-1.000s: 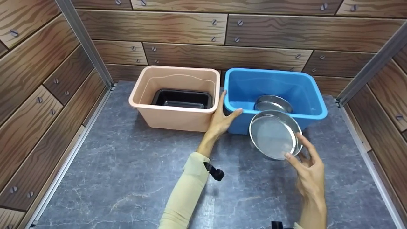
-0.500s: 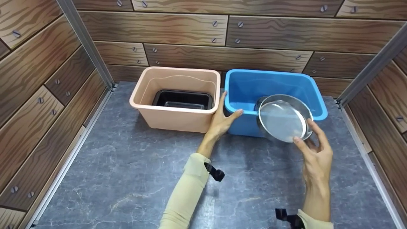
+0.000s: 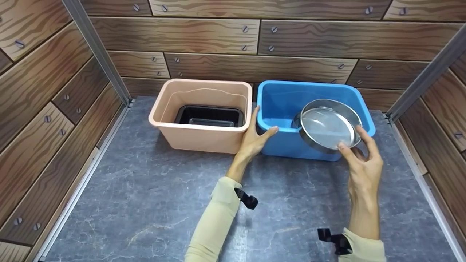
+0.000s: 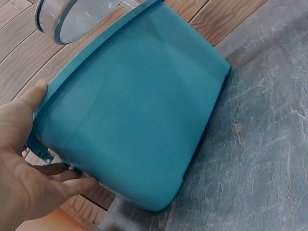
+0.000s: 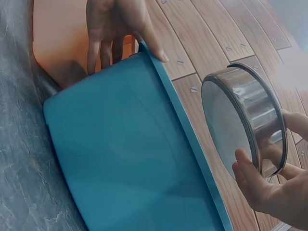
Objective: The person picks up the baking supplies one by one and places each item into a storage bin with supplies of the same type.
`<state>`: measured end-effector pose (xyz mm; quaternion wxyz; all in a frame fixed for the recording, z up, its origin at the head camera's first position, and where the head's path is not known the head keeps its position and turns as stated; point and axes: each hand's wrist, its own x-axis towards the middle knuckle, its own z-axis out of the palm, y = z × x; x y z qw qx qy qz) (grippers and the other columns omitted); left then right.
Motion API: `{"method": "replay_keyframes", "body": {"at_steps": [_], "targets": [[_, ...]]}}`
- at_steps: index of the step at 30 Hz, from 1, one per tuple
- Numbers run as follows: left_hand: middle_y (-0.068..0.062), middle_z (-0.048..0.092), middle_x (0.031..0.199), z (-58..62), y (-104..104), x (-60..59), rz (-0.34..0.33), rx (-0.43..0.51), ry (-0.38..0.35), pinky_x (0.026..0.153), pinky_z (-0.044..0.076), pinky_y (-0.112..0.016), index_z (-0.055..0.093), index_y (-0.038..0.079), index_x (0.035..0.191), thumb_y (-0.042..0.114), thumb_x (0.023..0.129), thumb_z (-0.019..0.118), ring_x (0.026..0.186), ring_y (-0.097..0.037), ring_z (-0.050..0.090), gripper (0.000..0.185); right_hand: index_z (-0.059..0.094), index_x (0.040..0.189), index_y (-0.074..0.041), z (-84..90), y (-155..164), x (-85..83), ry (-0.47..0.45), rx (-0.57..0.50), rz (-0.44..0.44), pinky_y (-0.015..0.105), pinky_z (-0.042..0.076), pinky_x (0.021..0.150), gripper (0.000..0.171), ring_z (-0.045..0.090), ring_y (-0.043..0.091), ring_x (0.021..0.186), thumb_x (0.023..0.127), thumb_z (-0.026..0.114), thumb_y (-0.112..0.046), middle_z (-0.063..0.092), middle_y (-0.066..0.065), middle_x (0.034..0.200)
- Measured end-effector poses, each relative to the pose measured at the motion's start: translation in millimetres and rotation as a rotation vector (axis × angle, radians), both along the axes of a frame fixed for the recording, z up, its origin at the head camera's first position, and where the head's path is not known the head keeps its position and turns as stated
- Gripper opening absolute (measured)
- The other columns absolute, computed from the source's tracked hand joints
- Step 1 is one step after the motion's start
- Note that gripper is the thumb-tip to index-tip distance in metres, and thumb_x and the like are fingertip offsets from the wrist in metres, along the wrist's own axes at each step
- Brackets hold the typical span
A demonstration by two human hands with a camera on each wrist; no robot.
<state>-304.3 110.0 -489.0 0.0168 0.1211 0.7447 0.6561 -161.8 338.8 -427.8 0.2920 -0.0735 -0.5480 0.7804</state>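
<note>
Above the front rim of the blue bin (image 3: pixel 276 143), a round metal sieve (image 3: pixel 326 127) with fine mesh is tilted in the air. My right hand (image 3: pixel 364 169) grips its right side, thumb and fingers on the steel wall; in the right wrist view the sieve (image 5: pixel 226 115) is apart from the bin. At the bin's front left corner is my left hand (image 3: pixel 253 142), fingers fairly straight along the side and thumb on the rim. Inside the bin, another round metal piece is mostly hidden behind the held sieve.
Left of the blue bin stands a peach bin (image 3: pixel 204 136) with a black rectangular tray (image 3: pixel 211 115) inside. Both stand on a grey marbled surface (image 3: pixel 153 203). Wood-patterned walls (image 3: pixel 211 34) enclose the back and sides.
My right hand has carried the sieve up and away from me, from in front of the blue bin to over its rim. My left hand has kept its place.
</note>
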Motion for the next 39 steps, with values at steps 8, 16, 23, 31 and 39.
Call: {"method": "replay_keyframes", "body": {"at_steps": [8,16,23,31,39], "targets": [[0.004,0.016,0.162,-0.9,-2,-0.5,-0.006,-0.01,0.003,0.116,0.025,-0.046,0.015,0.043,0.154,0.052,0.08,0.075,0.146,-0.021,0.021,0.095,0.058,0.134,-0.005,-1.1,1,-22.6,-0.027,0.039,-0.044,0.02,0.054,0.084,0.064,0.053,0.035,0.116,0.075,0.078,0.007,0.041,0.011,0.141],[0.006,0.018,0.162,-2.7,-1,-1.1,0.002,-0.016,-0.002,0.116,0.024,-0.045,0.016,0.043,0.154,0.051,0.08,0.075,0.146,-0.02,0.022,0.095,0.056,0.136,-0.007,-6.9,0,-46.8,-0.102,0.073,-0.097,0.016,0.05,0.086,0.068,0.048,0.035,0.121,0.073,0.082,0.001,0.04,0.007,0.138],[0.006,0.018,0.161,-2.8,0,-1.3,0.004,-0.013,-0.002,0.116,0.024,-0.045,0.017,0.043,0.154,0.051,0.079,0.076,0.145,-0.02,0.023,0.096,0.058,0.134,-0.007,-6.9,2,-60.2,-0.135,0.149,-0.156,0.015,0.051,0.081,0.067,0.057,0.026,0.103,0.073,0.084,-0.005,0.042,0.007,0.128],[0.005,0.018,0.161,-2.2,1,-1.7,0.003,-0.009,-0.004,0.116,0.023,-0.043,0.017,0.043,0.154,0.049,0.08,0.076,0.145,-0.02,0.022,0.095,0.061,0.132,-0.014,-7.5,2,-71.8,-0.21,0.294,-0.242,0.015,0.051,0.077,0.064,0.058,0.016,0.091,0.073,0.086,-0.017,0.044,0.0,0.125],[0.004,0.019,0.161,-1.1,0,-1.8,0.014,-0.015,-0.001,0.116,0.024,-0.041,0.017,0.043,0.154,0.049,0.08,0.077,0.145,-0.019,0.024,0.095,0.061,0.131,-0.03,-6.2,-8,-80.0,-0.312,0.5,-0.373,0.021,0.044,0.078,0.067,0.048,0.013,0.095,0.07,0.087,-0.039,0.044,0.001,0.134]]}}
